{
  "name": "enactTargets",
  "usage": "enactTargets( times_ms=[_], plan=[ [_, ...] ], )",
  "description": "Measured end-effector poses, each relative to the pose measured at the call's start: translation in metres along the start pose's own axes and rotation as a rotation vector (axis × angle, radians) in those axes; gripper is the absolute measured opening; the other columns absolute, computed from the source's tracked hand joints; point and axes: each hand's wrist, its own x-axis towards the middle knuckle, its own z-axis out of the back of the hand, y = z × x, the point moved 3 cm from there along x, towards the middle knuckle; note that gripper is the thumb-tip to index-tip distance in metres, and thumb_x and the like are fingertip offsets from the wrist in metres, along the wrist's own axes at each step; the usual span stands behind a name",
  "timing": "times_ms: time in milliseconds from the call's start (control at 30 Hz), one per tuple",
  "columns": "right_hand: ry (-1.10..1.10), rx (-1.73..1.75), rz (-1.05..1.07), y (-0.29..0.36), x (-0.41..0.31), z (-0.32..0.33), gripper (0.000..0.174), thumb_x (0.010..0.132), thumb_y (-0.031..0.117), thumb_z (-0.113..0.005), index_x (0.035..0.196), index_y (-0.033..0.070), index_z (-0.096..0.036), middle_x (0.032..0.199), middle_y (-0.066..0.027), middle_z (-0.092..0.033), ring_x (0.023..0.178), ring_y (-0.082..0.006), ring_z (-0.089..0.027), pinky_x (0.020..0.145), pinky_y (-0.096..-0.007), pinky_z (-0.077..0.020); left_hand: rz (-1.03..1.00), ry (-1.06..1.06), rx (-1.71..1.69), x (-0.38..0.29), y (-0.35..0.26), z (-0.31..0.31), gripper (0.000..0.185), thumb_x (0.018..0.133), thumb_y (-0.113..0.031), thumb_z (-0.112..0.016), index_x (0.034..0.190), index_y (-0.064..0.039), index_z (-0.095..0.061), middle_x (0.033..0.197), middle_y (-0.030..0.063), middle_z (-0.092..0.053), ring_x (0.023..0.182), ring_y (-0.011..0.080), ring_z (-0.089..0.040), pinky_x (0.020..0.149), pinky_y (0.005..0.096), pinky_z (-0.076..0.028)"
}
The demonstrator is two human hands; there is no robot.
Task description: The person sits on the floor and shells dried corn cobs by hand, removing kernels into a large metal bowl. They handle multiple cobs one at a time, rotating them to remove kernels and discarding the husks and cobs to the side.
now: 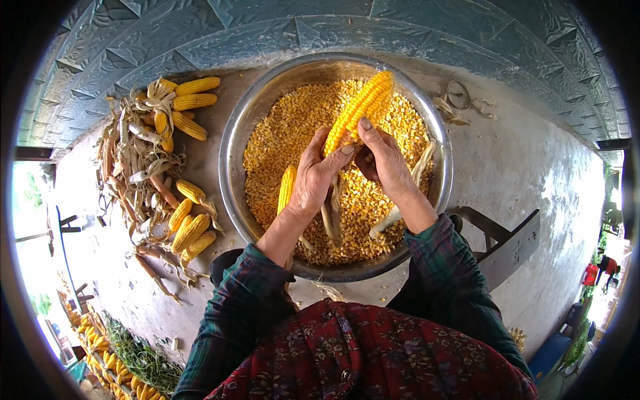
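Note:
A wide metal basin (231,150) holds a thick layer of loose corn kernels (280,135). Above it, both my hands are on a yellow ear of corn (362,107), tilted with its tip up and right. My left hand (320,175) grips its lower end, the thumb across the base. My right hand (392,167) has its thumb against the ear's right side; its curled fingers are partly in shadow. Dry husk (332,215) hangs below the hands. Another ear (286,189) lies in the basin beside my left wrist, and a pale husk (422,162) is beyond my right wrist.
Left of the basin, ears of corn (190,234) lie beside a heap of dry husks and cobs (145,165). A dark wooden stool or bench (510,245) is at the right. A patterned metallic surface (350,30) runs behind the basin. More ears (112,367) are piled at the lower left.

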Motion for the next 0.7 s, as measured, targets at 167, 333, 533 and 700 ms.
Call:
enactTargets(
  times_ms=[167, 333, 533, 700],
  plan=[
    [-0.014, -0.163, 0.168, -0.007, -0.002, -0.013, 0.05, 0.094, 0.049, -0.052, 0.111, 0.003, -0.057, 0.085, 0.0008, -0.054, 0.074, -0.0058, -0.048, 0.062, -0.0244, -0.0395, 0.015, 0.081, 0.088, 0.008, -0.003, 0.009, 0.06, 0.088, -0.042, -0.065, 0.125, 0.002, -0.048, 0.104, 0.0068, -0.061, 0.094, 0.0126, -0.057, 0.083, 0.0263, -0.047],
    [-0.001, -0.074, 0.08, -0.004, -0.006, -0.014, 0.049, 0.096, 0.049, -0.048, 0.107, 0.002, -0.058, 0.077, 0.0041, -0.052, 0.067, -0.0041, -0.043, 0.057, -0.0221, -0.0358, -0.104, 0.05, 0.108, 0.005, -0.001, 0.006, 0.051, 0.093, -0.033, -0.06, 0.126, 0.004, -0.046, 0.104, 0.0049, -0.059, 0.091, 0.0084, -0.054, 0.08, 0.0232, -0.045],
    [-0.028, -0.08, -0.012, -0.004, -0.006, -0.006, 0.049, 0.096, 0.047, -0.048, 0.105, 0.001, -0.06, 0.082, 0.0051, -0.054, 0.068, -0.0029, -0.045, 0.06, -0.0183, -0.0386, -0.043, 0.092, 0.185, -0.005, 0.004, 0.016, 0.06, 0.096, -0.04, -0.053, 0.135, 0.002, -0.038, 0.104, 0.0012, -0.054, 0.09, 0.0077, -0.048, 0.078, 0.0202, -0.041],
    [-0.034, 0.118, 0.02, -0.006, -0.004, -0.01, 0.05, 0.092, 0.048, -0.056, 0.112, 0.002, -0.059, 0.065, 0.0051, -0.048, 0.049, -0.0039, -0.041, 0.049, -0.0186, -0.0373, 0.089, 0.006, -0.06, 0.001, 0.01, 0.025, 0.083, 0.088, -0.056, -0.057, 0.14, 0.004, -0.033, 0.122, 0.0125, -0.054, 0.112, 0.0202, -0.051, 0.099, 0.0328, -0.039]
  ],
)
